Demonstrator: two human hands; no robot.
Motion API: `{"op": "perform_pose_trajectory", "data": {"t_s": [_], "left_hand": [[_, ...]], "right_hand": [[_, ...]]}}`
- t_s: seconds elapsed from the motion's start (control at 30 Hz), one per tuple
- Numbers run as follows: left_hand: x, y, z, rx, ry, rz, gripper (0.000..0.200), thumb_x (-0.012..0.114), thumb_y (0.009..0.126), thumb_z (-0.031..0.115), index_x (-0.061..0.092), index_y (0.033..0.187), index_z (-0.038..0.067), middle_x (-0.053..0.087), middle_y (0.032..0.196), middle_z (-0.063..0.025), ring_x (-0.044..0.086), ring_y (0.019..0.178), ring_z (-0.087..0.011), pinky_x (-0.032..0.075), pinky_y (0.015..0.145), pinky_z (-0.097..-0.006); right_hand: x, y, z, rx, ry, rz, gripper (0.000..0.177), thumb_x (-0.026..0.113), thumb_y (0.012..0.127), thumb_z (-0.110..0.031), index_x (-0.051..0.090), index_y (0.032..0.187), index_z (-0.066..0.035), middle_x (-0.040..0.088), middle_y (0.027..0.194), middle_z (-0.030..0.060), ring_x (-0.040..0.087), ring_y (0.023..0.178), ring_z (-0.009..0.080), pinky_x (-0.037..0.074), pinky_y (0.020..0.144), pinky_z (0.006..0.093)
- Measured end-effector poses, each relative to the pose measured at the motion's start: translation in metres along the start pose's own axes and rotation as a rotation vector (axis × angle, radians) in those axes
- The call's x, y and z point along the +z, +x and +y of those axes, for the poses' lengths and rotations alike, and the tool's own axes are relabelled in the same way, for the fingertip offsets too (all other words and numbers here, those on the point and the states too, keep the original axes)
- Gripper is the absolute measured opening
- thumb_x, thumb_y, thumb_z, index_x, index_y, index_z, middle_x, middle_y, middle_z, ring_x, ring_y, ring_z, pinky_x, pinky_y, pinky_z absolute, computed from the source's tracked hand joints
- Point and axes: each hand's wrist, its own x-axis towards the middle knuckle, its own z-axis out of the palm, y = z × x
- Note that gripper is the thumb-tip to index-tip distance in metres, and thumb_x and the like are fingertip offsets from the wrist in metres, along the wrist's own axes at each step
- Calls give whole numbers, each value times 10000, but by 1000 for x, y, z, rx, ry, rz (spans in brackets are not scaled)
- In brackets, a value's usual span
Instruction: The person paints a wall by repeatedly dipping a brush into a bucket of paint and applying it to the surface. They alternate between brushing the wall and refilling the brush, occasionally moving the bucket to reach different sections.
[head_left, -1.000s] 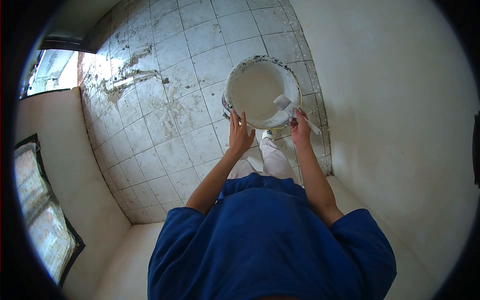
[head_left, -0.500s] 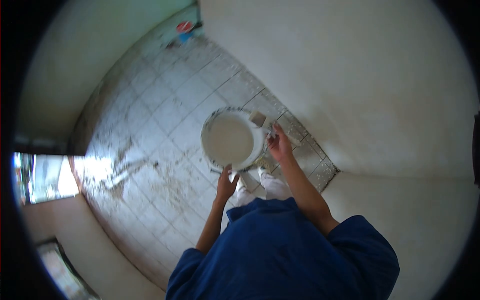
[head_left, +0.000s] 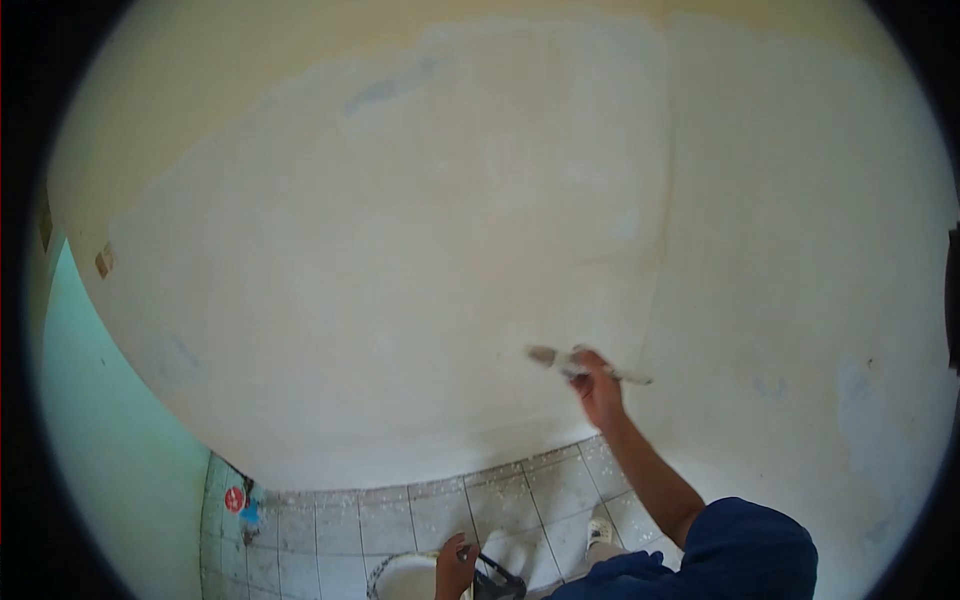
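My right hand point(head_left: 600, 388) is closed around the handle of a paintbrush point(head_left: 542, 355). The brush is held sideways in front of the pale wall point(head_left: 420, 250), bristles to the left and the handle end sticking out to the right; it is slightly blurred. At the bottom edge my left hand point(head_left: 455, 566) has its fingers curled, beside the rim of a white bucket point(head_left: 376, 574). Whether it grips the rim or something else is hidden. Just right of that hand is a black object point(head_left: 500, 578), partly cut off. Most of the bucket lies outside the view.
Grey floor tiles point(head_left: 385, 515) with pale spatters run along the wall's base. A red and a blue item point(head_left: 235, 499) lie in the far left corner, by a greenish wall point(head_left: 110, 400). My shoe point(head_left: 600, 530) stands near the wall. Yellowish paint point(head_left: 250, 60) covers the upper wall.
The view has tilted up from bucket and floor to the wall. My right hand has moved from over the bucket's rim to the wall with the brush. The left hand's fingers have curled.
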Motion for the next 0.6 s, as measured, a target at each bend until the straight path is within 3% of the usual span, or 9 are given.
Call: {"op": "perform_pose_trajectory", "data": {"t_s": [0.2, 0.3, 0.5, 0.53, 0.6], "left_hand": [[36, 112, 135, 308, 114, -222, 446, 678, 878, 312, 568, 1238, 72, 607, 1228, -114, 608, 1075, -245, 502, 851, -375], [52, 162, 206, 458, 167, -201, 445, 653, 893, 307, 554, 1243, 50, 600, 1220, -157, 581, 1122, -296, 470, 930, -378], [52, 222, 342, 647, 177, -179, 404, 633, 913, 296, 553, 1250, 89, 606, 1200, -146, 593, 1089, -294, 498, 849, -368], [46, 229, 359, 671, 174, -157, 387, 650, 903, 289, 571, 1239, 112, 626, 1181, -91, 609, 1040, -247, 507, 806, -357], [34, 238, 398, 658, 185, -206, 374, 646, 906, 282, 574, 1229, 109, 628, 1178, -90, 610, 1038, -245, 508, 804, -360]], "right_hand": [[-32, 103, -166, -358, -111, -19, 189, 629, 923, -212, 619, 1022, -50, 632, 1005, 38, 626, 947, 152, 539, 847, 331], [-22, 141, -212, -439, -231, 42, 225, 641, 920, -250, 619, 1004, -43, 642, 978, 47, 640, 910, 156, 561, 816, 321], [24, 211, -287, -666, -480, -75, 252, 678, 894, -265, 628, 956, -26, 640, 937, 65, 659, 820, 141, 582, 776, 289], [39, 221, -292, -697, -505, -66, 264, 684, 889, -269, 630, 946, -17, 632, 919, 63, 658, 817, 145, 584, 773, 290], [63, 241, -299, -765, -539, -45, 287, 698, 878, -275, 635, 926, 1, 616, 882, 60, 657, 810, 152, 588, 766, 290]]}}
